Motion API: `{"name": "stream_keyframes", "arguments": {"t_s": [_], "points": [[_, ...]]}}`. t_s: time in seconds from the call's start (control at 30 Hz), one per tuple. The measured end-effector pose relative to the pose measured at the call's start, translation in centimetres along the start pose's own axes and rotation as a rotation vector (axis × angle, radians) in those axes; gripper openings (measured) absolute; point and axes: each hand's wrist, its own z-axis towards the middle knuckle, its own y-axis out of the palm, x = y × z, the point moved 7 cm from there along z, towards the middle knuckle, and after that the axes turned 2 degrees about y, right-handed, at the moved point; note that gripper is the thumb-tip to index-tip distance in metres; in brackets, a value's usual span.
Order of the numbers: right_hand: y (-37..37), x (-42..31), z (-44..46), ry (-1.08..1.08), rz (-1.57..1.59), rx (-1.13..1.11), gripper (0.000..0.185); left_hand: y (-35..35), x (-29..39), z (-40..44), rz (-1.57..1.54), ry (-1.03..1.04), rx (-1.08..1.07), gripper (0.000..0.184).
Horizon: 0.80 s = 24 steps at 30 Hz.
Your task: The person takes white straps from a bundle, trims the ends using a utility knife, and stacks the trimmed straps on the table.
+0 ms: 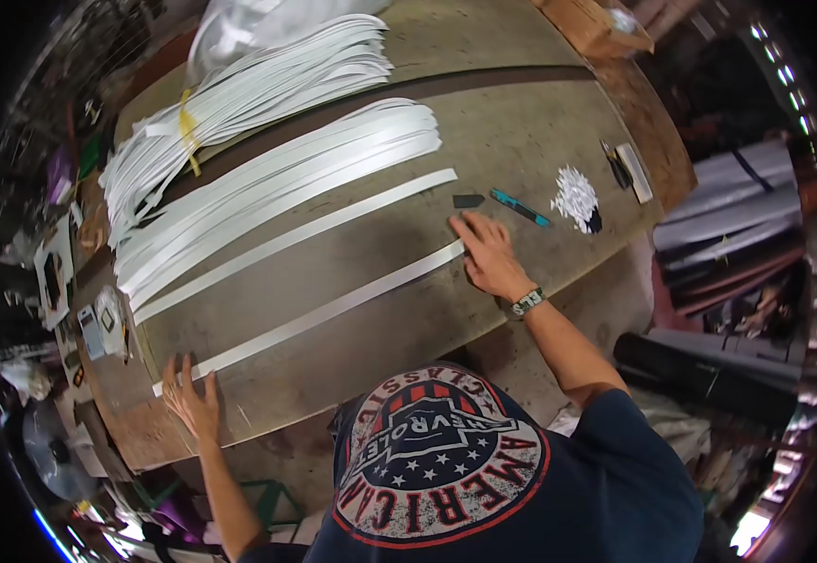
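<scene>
A long white strip (333,308) lies across the table in front of me. My left hand (192,405) rests at its left end, fingers spread and touching the strip. At the other end, my right hand (495,261) lies with its fingers stretched out over the strip's tip. A second white strip (305,236) runs roughly parallel, farther from me. Just beyond my right fingertips are a small dark pointed piece (468,201) and a teal pen-like tool (519,207). A stack of loose white strips (286,183) lies behind them.
Farther back lies a bundle of white strips (277,80) with a yellow tie (188,131). On the right are a heap of small white cuttings (573,195) and a pale block (633,173). A cardboard box (596,26) stands at the far corner. Dark rolls (699,371) lie beyond the table.
</scene>
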Motion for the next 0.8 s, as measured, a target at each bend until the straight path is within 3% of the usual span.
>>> {"name": "stream_keyframes", "arguments": {"t_s": [0.13, 0.23, 0.4, 0.53, 0.67, 0.8], "points": [[-1.9, 1.4, -4.3, 0.186, 0.007, 0.171, 0.07, 1.3, 2.6, -3.6, -0.12, -0.187, 0.173, 0.061], [0.5, -1.6, -5.1, 0.095, 0.053, 0.16, 0.069, 3.5, 9.5, -3.8, -0.052, -0.037, 0.084, 0.067], [5.2, -2.7, -5.0, 0.091, -0.062, -0.007, 0.067, 3.7, 17.9, -2.9, -0.314, 0.057, -0.068, 0.071], [4.6, -0.9, -4.7, 0.041, -0.031, -0.001, 0.064, 4.7, 10.3, -3.1, -0.152, -0.103, 0.013, 0.069], [4.2, 0.5, -3.9, 0.015, -0.043, 0.064, 0.062, 5.8, -3.3, -4.2, 0.104, -0.392, -0.001, 0.063], [4.2, 1.1, -3.0, 0.058, -0.085, 0.084, 0.062, 7.2, -8.3, -3.6, 0.087, -0.382, 0.02, 0.062]]}}
